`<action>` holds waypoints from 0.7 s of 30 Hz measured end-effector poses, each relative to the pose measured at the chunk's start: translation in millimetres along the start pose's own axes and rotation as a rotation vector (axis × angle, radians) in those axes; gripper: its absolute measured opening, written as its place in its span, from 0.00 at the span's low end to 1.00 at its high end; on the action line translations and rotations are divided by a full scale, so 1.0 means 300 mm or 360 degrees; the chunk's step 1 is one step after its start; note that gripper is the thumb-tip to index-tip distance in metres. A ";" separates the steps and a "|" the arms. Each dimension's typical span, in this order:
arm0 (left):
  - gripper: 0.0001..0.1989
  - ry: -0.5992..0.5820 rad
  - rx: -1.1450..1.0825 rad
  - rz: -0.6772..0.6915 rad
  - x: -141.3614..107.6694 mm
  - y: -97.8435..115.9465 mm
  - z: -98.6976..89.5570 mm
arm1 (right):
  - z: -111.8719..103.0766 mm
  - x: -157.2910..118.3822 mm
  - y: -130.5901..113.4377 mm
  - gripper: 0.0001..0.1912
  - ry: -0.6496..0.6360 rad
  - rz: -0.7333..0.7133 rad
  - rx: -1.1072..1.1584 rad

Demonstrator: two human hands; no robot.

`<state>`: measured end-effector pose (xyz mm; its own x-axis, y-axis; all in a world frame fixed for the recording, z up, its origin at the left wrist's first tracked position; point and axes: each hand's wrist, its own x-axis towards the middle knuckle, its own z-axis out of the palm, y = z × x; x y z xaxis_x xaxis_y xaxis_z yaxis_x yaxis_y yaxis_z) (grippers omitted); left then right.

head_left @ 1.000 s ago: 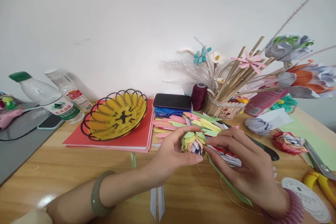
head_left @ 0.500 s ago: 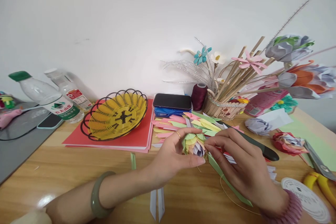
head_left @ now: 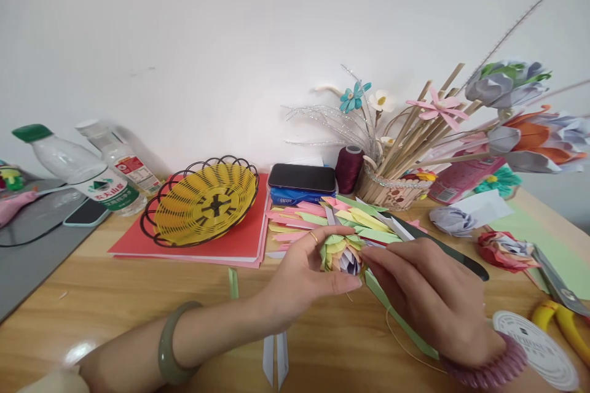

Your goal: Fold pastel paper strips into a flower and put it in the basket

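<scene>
A folded paper flower point(head_left: 342, 253), green outside with yellow, peach and white petals within, is held above the table. My left hand point(head_left: 306, 267) grips it from the left, thumb in front and fingers curled behind. On its right edge, the thumb and index finger of my right hand point(head_left: 426, 285) pinch a petal. A thin cord point(head_left: 405, 347) trails over the table below the right hand. Behind the flower lies a pile of folded paper strips point(head_left: 318, 215) in pink, green, yellow and white.
A yellow woven basket point(head_left: 212, 202) rests on red paper point(head_left: 124, 239) at left, near plastic bottles point(head_left: 69, 163). Stick-filled pot point(head_left: 396, 190), maroon thread spool point(head_left: 349, 172) and phone point(head_left: 302, 178) stand behind. At right are a red paper flower point(head_left: 504, 250), scissors point(head_left: 560, 285) and a white disc point(head_left: 534, 347).
My right hand has rolled over slightly, its knuckles shifting to the right, with the fingertips still at the flower's right edge. My left hand and the flower have barely moved.
</scene>
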<state>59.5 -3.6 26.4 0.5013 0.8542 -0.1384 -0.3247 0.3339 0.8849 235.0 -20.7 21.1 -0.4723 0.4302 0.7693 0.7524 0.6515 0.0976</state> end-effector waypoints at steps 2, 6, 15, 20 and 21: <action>0.26 -0.0003 -0.0002 0.0007 0.000 0.001 0.001 | -0.009 -0.007 0.010 0.15 -0.0015 -0.0134 -0.0048; 0.26 -0.0018 0.0006 0.0035 0.000 0.002 0.001 | -0.018 -0.006 0.020 0.16 -0.0058 -0.0188 -0.0051; 0.26 -0.0029 0.0029 0.0025 -0.004 -0.001 0.000 | -0.025 0.013 0.024 0.13 -0.0032 -0.0375 -0.0130; 0.26 -0.0050 0.0010 0.0014 -0.004 -0.004 -0.002 | -0.011 0.006 0.022 0.13 -0.0084 -0.0308 -0.0193; 0.26 -0.0050 0.0012 0.0017 -0.005 -0.004 -0.003 | -0.009 0.005 0.021 0.12 -0.0080 -0.0302 -0.0205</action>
<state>58.6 -4.8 25.1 0.5225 0.8449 -0.1150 -0.3241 0.3215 0.8897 240.2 -17.5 24.6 -0.6307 0.3401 0.6975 0.6987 0.6401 0.3196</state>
